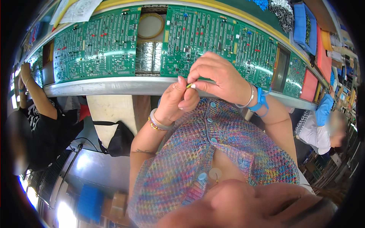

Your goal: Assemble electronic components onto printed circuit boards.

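Observation:
Close together, my two hands meet over the metal rail at the front of the green circuit boards. Pinched between thumb and fingers of my left hand [175, 102] is a tiny yellow-green part [189, 86], maybe an electronic component; its exact kind is too small to tell. From the right, my right hand [218, 74] closes thumb and fingers on the same part. Just behind the hands lies a large green circuit board [201, 41] with small red, blue and black components on it. A blue band circles my right wrist.
A second circuit board [99, 45] lies to the left, past a roll of tape [150, 26]. Along the near side runs the metal rail [114, 86]. Blue bins [305, 28] with small parts stand at the far right. Other people work at both sides, one arm [38, 89] reaching in at left.

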The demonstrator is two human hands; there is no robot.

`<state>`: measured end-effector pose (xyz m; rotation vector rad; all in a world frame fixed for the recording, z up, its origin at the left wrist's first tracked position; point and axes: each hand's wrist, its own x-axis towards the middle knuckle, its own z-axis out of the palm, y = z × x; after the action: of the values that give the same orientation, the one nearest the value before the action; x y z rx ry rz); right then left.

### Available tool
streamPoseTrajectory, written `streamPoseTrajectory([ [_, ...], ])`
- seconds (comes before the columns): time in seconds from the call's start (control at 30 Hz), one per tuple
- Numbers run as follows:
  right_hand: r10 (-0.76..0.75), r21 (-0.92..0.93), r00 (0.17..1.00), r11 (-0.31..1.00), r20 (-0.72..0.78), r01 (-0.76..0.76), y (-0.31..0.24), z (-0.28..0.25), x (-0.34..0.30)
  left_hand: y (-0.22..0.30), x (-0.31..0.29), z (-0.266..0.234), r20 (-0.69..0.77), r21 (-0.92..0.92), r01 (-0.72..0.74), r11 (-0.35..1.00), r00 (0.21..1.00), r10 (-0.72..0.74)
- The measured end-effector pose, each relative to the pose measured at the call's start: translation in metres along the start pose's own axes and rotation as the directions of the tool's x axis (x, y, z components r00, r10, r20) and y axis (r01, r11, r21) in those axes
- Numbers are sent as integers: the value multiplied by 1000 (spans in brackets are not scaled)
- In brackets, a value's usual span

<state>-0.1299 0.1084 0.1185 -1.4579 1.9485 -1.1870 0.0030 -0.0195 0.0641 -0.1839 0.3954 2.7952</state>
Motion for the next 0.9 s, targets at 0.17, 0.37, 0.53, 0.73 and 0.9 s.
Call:
streamPoseTrajectory([
  [0.17,-101,-456,979,890,-178,9,48,-35,58,27,-14,5,-217,578,-76,812,945,243],
  [0.37,-26,-572,992,819,-121,-48,66,-48,97,26,-30,14,-279,923,378,-68,781,558],
  [0.53,-45,-632,996,775,-73,-11,68,-49,101,16,-26,22,-101,723,509,-467,747,657],
  [0.73,-59,-663,996,749,-64,2,68,-48,102,14,-19,21,-99,625,566,-537,740,665],
  [0.9,-95,-760,983,648,-154,-56,68,-35,98,13,-17,20,-114,563,576,-593,765,634],
])
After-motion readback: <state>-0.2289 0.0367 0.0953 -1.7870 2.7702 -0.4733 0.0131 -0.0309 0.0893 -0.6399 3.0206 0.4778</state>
